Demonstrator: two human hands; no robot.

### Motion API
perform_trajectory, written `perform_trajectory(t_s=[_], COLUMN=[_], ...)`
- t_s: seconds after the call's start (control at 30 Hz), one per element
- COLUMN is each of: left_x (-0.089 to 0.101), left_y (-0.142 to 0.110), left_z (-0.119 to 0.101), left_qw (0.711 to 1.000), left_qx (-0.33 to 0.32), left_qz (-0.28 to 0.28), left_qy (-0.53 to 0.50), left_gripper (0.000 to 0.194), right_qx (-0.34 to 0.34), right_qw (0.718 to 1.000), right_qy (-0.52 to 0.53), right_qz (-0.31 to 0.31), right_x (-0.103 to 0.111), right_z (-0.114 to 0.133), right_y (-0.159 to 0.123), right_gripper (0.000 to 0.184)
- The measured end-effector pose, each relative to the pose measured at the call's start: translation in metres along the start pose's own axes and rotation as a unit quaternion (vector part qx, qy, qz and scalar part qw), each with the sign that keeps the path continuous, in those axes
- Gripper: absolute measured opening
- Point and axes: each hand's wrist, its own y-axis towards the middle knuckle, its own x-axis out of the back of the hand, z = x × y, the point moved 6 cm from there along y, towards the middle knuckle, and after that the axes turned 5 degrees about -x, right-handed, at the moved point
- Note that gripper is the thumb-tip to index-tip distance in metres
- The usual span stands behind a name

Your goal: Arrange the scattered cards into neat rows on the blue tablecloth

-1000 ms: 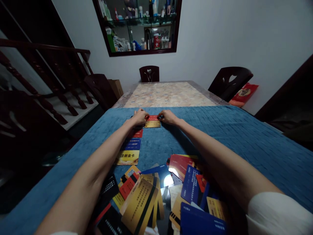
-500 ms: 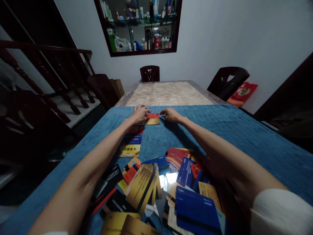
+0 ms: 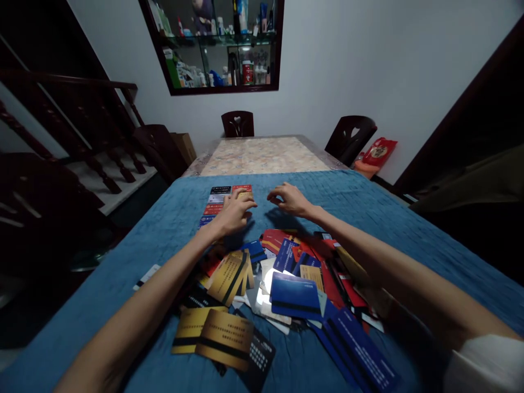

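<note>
My left hand (image 3: 234, 214) is over the table with its fingers bent and apart, holding nothing visible. It partly covers a red card (image 3: 241, 188) and a column of cards laid edge to edge, including a black card (image 3: 221, 190) and a blue card (image 3: 206, 220). To its right, my right hand (image 3: 291, 200) hovers above the cloth, fingers curved, with nothing seen in them. Closer to me lies a loose pile of plastic cards, among them a gold card (image 3: 226, 335), a blue card (image 3: 295, 296) and a red card (image 3: 275, 240). My left forearm hides part of the pile.
A blue cloth (image 3: 413, 240) covers the near part of the table; patterned tabletop (image 3: 257, 155) shows beyond it. Dark chairs (image 3: 237, 124) stand around the far end. A wooden railing (image 3: 82, 79) is on the left, and a red bag (image 3: 380, 152) sits at the right wall.
My left hand has come back toward me, off the red card at the top of the second column. My right hand stays nearby, raised. The view has shifted, showing more of the pile.
</note>
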Motion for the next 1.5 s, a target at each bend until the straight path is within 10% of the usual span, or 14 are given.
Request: perform_trajectory(t_s=[0.47,1.5], left_x=[-0.011,-0.014], left_y=[-0.08,-0.109], left_z=[-0.132,-0.144], left_qw=[0.986,0.984], left_qx=[-0.129,-0.175], left_qz=[0.052,-0.028], left_qy=[-0.091,0.007], left_gripper=[0.039,0.033], right_qx=[0.122,0.202], right_qw=[0.989,0.979], right_qy=[0.082,0.019], right_qz=[0.011,0.016], right_x=[0.026,0.026], right_z=[0.035,0.074], right_y=[-0.148,-0.201], right_gripper=[0.02,0.036])
